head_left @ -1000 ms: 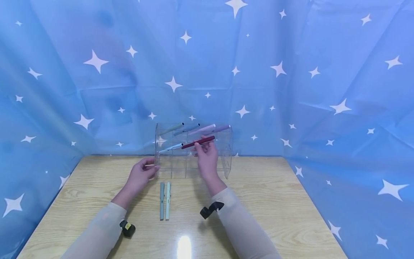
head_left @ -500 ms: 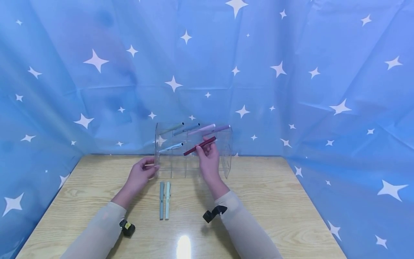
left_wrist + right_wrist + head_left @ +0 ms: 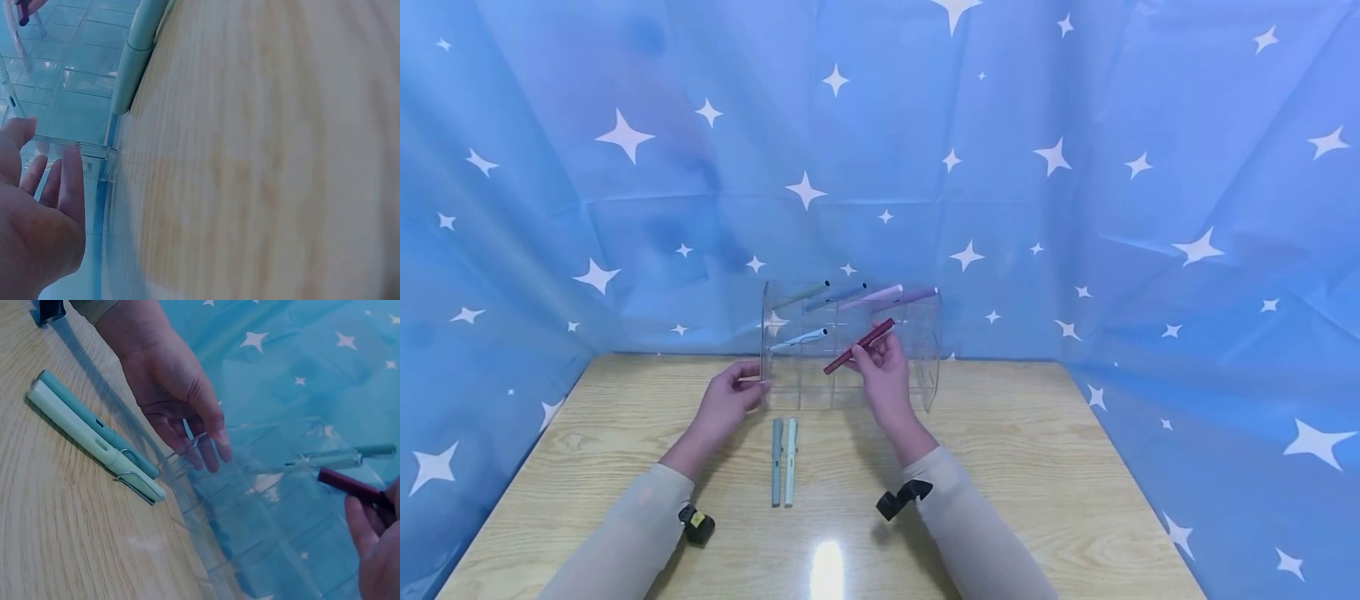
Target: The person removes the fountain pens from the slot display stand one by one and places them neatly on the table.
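Observation:
A clear pen rack [image 3: 815, 398] with small compartments stands at the back of the table. My left hand [image 3: 726, 398] grips its left side panel, thumb on one face and fingers on the other. In front of the rack, my right hand [image 3: 887, 383] pinches a dark red pen [image 3: 872, 335] between thumb and fingers. The pen slants, its left end lower. On the upper tier lie a green pen [image 3: 805, 293], a blue pen [image 3: 837, 297], a pink pen [image 3: 872, 297] and a purple pen [image 3: 917, 295]. A light blue pen [image 3: 801, 340] lies one tier down.
Two pens lie side by side on the wooden table [image 3: 1037, 467] before the rack: a grey-green pen [image 3: 777, 462] and a pale mint pen [image 3: 791, 462]. A blue curtain [image 3: 880, 167] with white stars hangs behind and at both sides.
The dark red pen has tilted more steeply, its left end dropping, while my right hand has drifted slightly right and down. My left hand keeps its hold on the rack.

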Demonstrator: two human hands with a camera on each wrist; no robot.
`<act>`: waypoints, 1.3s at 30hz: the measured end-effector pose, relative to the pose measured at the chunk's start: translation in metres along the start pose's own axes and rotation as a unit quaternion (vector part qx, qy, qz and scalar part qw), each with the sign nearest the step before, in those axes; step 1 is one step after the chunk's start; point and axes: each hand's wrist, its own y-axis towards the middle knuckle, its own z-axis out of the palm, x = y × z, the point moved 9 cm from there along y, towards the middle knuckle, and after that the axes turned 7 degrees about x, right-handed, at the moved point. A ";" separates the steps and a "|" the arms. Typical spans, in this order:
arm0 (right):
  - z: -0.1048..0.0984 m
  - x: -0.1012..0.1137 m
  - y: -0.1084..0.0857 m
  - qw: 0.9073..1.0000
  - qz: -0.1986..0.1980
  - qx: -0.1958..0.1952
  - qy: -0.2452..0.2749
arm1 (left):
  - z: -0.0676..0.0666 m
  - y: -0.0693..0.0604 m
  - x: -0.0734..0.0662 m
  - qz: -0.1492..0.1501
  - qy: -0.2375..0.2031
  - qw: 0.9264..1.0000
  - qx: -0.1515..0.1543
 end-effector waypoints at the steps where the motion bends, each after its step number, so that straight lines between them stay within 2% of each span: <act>1: 0.000 0.000 -0.001 1.000 0.002 0.006 0.001 | 0.000 0.000 -0.001 0.001 0.000 1.000 0.001; 6: 0.002 0.002 -0.003 0.999 0.007 0.034 -0.012 | 0.001 -0.001 -0.003 0.002 0.002 1.000 0.002; 14: 0.001 0.003 -0.007 0.998 0.007 0.053 -0.042 | 0.001 -0.002 -0.002 -0.004 0.003 1.000 0.002; 21: 0.004 0.003 -0.011 0.994 0.034 0.076 -0.065 | 0.001 -0.002 -0.005 -0.002 0.000 1.000 -0.002; 29: 0.008 0.000 -0.016 0.991 0.055 0.106 -0.066 | 0.001 -0.001 -0.005 -0.001 0.003 1.000 -0.002; 39: 0.017 -0.015 -0.034 0.977 0.119 0.145 -0.097 | 0.003 -0.002 -0.005 -0.003 -0.004 1.000 0.003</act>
